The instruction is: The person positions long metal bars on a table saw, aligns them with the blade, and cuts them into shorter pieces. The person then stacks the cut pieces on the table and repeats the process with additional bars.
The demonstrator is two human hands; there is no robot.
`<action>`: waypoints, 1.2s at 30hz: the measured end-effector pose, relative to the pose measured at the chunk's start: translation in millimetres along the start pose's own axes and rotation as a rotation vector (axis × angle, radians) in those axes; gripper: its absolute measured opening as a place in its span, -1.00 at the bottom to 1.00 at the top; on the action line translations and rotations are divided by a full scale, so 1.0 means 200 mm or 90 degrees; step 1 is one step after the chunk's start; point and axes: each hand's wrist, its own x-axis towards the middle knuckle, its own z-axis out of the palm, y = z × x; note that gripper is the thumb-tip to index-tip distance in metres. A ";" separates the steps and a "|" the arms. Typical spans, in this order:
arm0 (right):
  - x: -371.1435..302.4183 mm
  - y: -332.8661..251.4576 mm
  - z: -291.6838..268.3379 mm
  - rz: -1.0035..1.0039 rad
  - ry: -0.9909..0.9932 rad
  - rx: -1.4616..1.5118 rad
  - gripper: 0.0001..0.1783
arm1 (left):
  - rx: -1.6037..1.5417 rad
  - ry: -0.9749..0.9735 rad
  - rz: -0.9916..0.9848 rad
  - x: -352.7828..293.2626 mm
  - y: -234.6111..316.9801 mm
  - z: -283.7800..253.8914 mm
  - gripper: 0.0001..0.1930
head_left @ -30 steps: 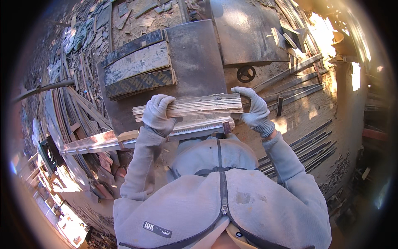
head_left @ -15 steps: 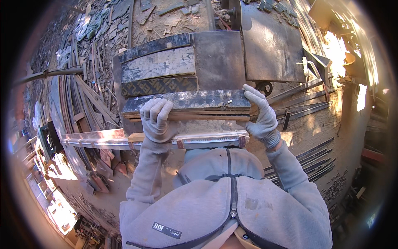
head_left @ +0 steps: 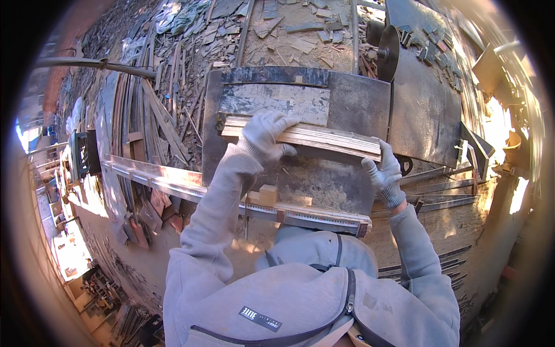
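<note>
I hold a stack of plywood strips (head_left: 329, 139) over a dark metal table (head_left: 324, 179). Its pale layered edges face up. My left hand (head_left: 265, 136), in a grey knit glove, is closed round the stack left of its middle, fingers over the far side and thumb on the near side. At the right end, my gloved right hand (head_left: 386, 173) grips the strips, with part of its fingers hidden behind them. Just beyond lie flat plywood boards (head_left: 272, 101) with worn grey and dark faces.
A rail with a measuring scale (head_left: 306, 215) runs along the table's near edge, with a small wooden block (head_left: 267, 195) on it. A round saw blade (head_left: 388, 53) stands at the far right. Wood scraps (head_left: 219, 34) cover the ground beyond; long strips (head_left: 159, 115) lie at left.
Both hands have moved the strip stack away from me, over the nearest flat board. The stack has tipped so its pale edges face up instead of the dark face. My view has shifted.
</note>
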 end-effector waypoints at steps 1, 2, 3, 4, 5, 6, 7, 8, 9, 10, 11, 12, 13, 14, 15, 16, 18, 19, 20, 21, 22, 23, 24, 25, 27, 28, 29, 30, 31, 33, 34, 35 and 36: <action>0.08 0.04 0.05 0.016 0.017 -0.043 -0.01 | 0.010 -0.024 -0.015 0.07 -0.06 -0.03 -0.23; 0.16 0.07 0.09 0.044 0.036 -0.083 0.00 | 0.016 -0.054 -0.031 0.15 -0.12 -0.07 -0.25; 0.27 0.10 0.13 0.102 0.025 -0.112 0.02 | 0.011 -0.083 -0.044 0.24 -0.19 -0.11 -0.27; 0.36 0.12 0.18 0.167 0.026 -0.164 0.04 | -0.004 -0.111 -0.058 0.32 -0.26 -0.14 -0.30; 0.46 0.14 0.21 0.180 0.021 -0.155 0.06 | -0.063 -0.148 -0.110 0.41 -0.32 -0.18 -0.35; 0.56 0.15 0.23 0.235 -0.005 -0.165 0.06 | -0.125 -0.185 -0.174 0.48 -0.38 -0.21 -0.39; 0.63 0.15 0.27 0.266 -0.008 -0.194 -0.04 | -0.100 -0.201 -0.189 0.54 -0.42 -0.23 -0.42; 0.71 0.14 0.30 0.270 -0.007 -0.211 -0.12 | -0.074 -0.219 -0.225 0.59 -0.47 -0.25 -0.45; 0.77 0.14 0.32 0.315 -0.042 -0.182 -0.08 | -0.049 -0.246 -0.246 0.63 -0.52 -0.28 -0.45; 0.83 0.13 0.34 0.346 -0.081 -0.148 -0.04 | -0.043 -0.268 -0.255 0.66 -0.56 -0.28 -0.46; 0.86 0.13 0.37 0.382 -0.104 -0.116 0.00 | -0.040 -0.289 -0.265 0.68 -0.60 -0.28 -0.47; 0.89 0.12 0.40 0.362 -0.108 -0.166 0.01 | -0.036 -0.309 -0.273 0.71 -0.64 -0.27 -0.48; 0.91 0.12 0.45 0.349 -0.093 -0.217 0.02 | -0.059 -0.314 -0.291 0.71 -0.69 -0.25 -0.52; 0.92 0.13 0.49 0.349 -0.079 -0.268 0.04 | -0.019 -0.313 -0.253 0.72 -0.73 -0.21 -0.53; 0.93 0.14 0.53 0.341 -0.104 -0.297 0.05 | 0.020 -0.310 -0.217 0.70 -0.76 -0.16 -0.54; 0.93 0.14 0.58 0.337 -0.149 -0.340 0.00 | 0.064 -0.308 -0.187 0.70 -0.80 -0.11 -0.55; 0.92 0.16 0.64 0.371 -0.136 -0.367 -0.05 | 0.050 -0.259 -0.149 0.66 -0.87 -0.01 -0.62; 0.92 0.17 0.66 0.359 -0.119 -0.388 -0.07 | 0.050 -0.233 -0.139 0.64 -0.90 0.03 -0.63; 0.92 0.18 0.67 0.356 -0.126 -0.378 -0.08 | 0.050 -0.212 -0.139 0.62 -0.93 0.06 -0.64; 0.91 0.17 0.67 0.354 -0.142 -0.367 -0.08 | 0.033 -0.212 -0.137 0.61 -0.95 0.07 -0.65; 0.92 0.17 0.67 0.362 -0.130 -0.368 -0.09 | 0.034 -0.219 -0.127 0.60 -0.96 0.08 -0.64; 0.92 0.16 0.66 0.357 -0.136 -0.393 -0.09 | 0.043 -0.225 -0.125 0.60 -0.96 0.07 -0.64; 0.93 0.14 0.65 0.355 -0.142 -0.382 -0.09 | 0.048 -0.237 -0.125 0.59 -0.95 0.07 -0.63; 0.94 0.12 0.64 0.363 -0.142 -0.377 -0.09 | 0.044 -0.250 -0.151 0.59 -0.94 0.06 -0.56; 0.94 0.08 0.62 0.376 -0.177 -0.370 -0.09 | 0.078 -0.233 -0.126 0.58 -0.89 0.05 -0.43; 0.93 0.06 0.61 0.367 -0.162 -0.361 -0.11 | 0.103 -0.215 -0.122 0.56 -0.86 0.05 -0.37; 0.91 0.04 0.61 0.370 -0.167 -0.349 -0.10 | 0.128 -0.189 -0.097 0.55 -0.82 0.06 -0.16; 0.89 0.03 0.61 0.362 -0.140 -0.341 -0.09 | 0.161 -0.203 -0.067 0.54 -0.79 0.06 -0.15; 0.87 0.01 0.61 0.284 -0.143 -0.368 -0.08 | 0.208 -0.218 -0.041 0.53 -0.76 0.07 -0.13; 0.81 0.00 0.61 0.119 -0.125 -0.441 -0.02 | 0.270 -0.202 0.019 0.52 -0.72 0.07 -0.11; 0.78 0.00 0.61 0.073 -0.118 -0.474 -0.01 | 0.252 -0.150 0.041 0.51 -0.71 0.07 -0.12; 0.76 0.00 0.59 0.045 -0.144 -0.515 0.01 | 0.235 -0.142 0.040 0.51 -0.69 0.07 -0.14; 0.74 0.01 0.57 -0.007 -0.152 -0.548 0.03 | 0.224 -0.122 0.036 0.50 -0.68 0.06 -0.15</action>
